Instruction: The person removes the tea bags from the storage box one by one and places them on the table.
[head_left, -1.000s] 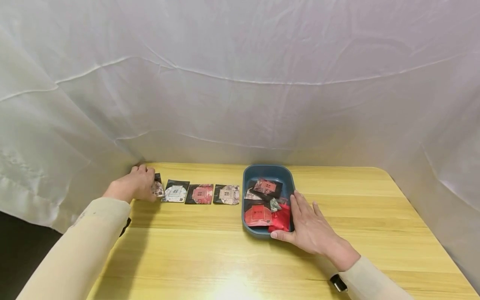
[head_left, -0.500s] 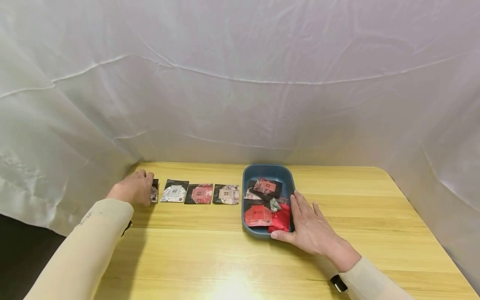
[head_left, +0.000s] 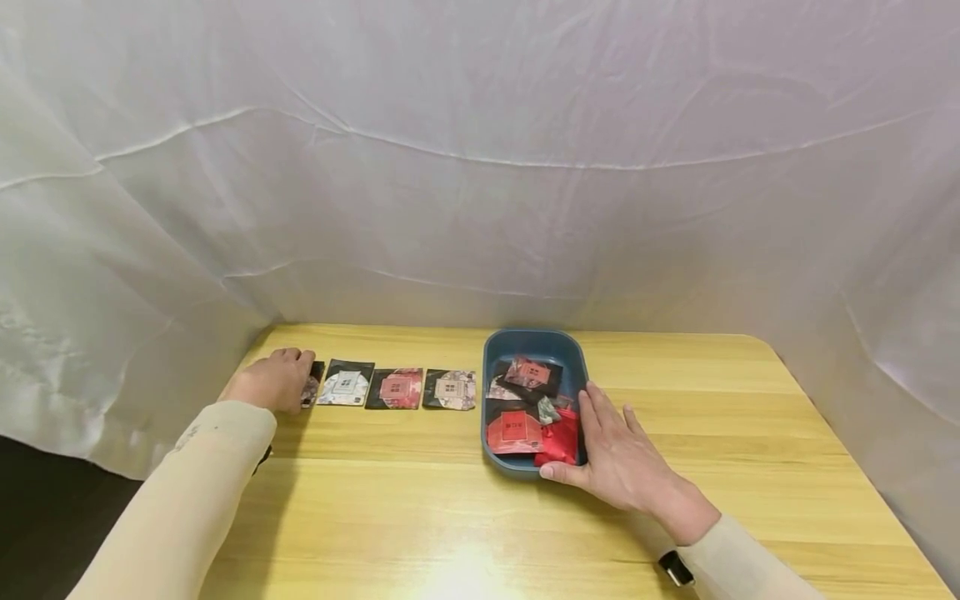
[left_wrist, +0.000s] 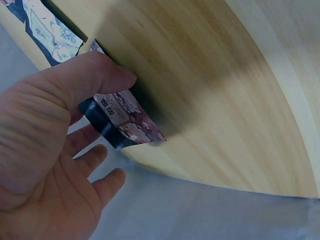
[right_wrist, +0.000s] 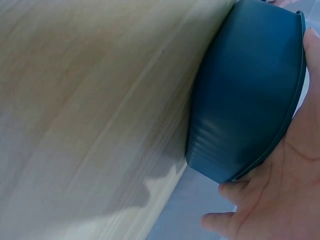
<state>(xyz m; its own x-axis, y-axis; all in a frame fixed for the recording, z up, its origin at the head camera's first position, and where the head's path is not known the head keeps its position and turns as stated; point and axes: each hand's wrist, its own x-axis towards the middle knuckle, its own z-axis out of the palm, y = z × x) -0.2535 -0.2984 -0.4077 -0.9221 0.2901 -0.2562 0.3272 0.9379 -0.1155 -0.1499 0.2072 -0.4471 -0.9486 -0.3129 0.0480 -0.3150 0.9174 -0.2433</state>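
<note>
At the left end of a row of sachets, my left hand (head_left: 272,381) pinches a dark sachet with a floral print (left_wrist: 120,117). The thumb lies across its face in the left wrist view; the hand hides part of it. Just right of it in the head view lies a black-and-white sachet (head_left: 345,383), then a black-and-red sachet (head_left: 395,389) and a black-and-cream sachet (head_left: 450,389). My right hand (head_left: 626,458) rests with extended fingers against the right side of a blue bin (head_left: 491,350). Inside are a red-labelled sachet (head_left: 514,430), a red packet (head_left: 558,439) and other sachets.
The wooden table (head_left: 390,508) carries the row and the bin near its back edge. A pale cloth (head_left: 480,208) hangs behind and at both sides. A black band (head_left: 677,568) sits at the right wrist.
My left hand first shifted the end sachet left, away from the black-and-white one, and straightened it. It then moved slightly right and nearer me. My right hand stayed against the bin.
</note>
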